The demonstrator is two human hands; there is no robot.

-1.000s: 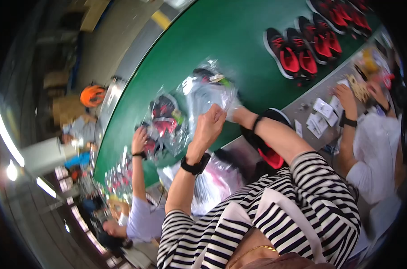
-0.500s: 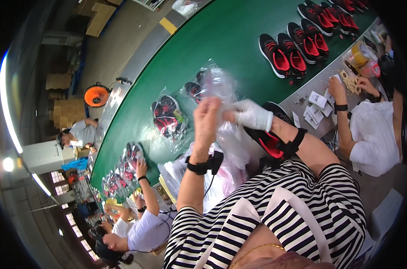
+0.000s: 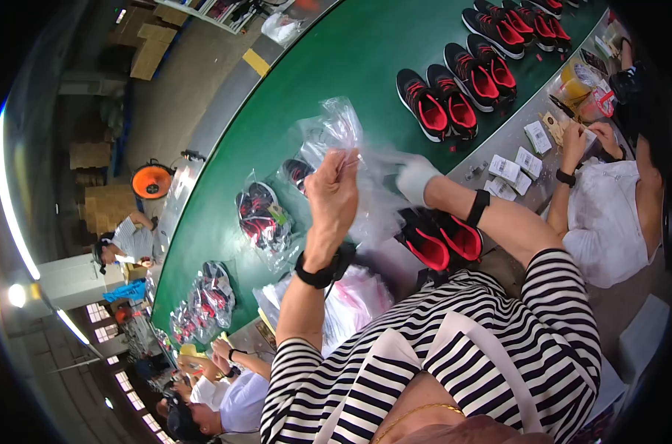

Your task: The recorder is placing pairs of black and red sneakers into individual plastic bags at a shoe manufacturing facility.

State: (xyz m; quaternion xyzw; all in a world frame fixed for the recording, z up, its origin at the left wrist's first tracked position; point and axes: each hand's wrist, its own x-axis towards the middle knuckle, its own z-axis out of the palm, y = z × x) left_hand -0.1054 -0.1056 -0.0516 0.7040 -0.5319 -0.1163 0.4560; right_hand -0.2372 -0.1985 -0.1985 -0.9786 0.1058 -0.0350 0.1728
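A clear plastic bag (image 3: pixel 371 206) hangs crumpled between my hands, above the near edge of the green belt. My left hand (image 3: pixel 333 194), bare, is closed in a pinch on its upper part. My right hand (image 3: pixel 417 180), in a white glove, is closed at the bag's right side, and the film stretches towards its fingers; these are slightly blurred. Just below, close to my body, sits a pair of black sneakers (image 3: pixel 441 240) with red linings, partly behind the bag and my right forearm. A stack of clear bags (image 3: pixel 354 300) lies below my left wrist.
Bagged sneakers (image 3: pixel 260 218) lie left on the green belt (image 3: pixel 276 126), with more bagged shoes (image 3: pixel 204 300) farther left. Unbagged sneakers (image 3: pixel 433 103) stand in a row at upper right. White cards (image 3: pixel 505 169) lie on the metal ledge, beside a co-worker's arm (image 3: pixel 570 166).
My hands have moved a little apart, and the bag is more drawn out between them. More of the sneakers by my body shows. The whole view has shifted slightly.
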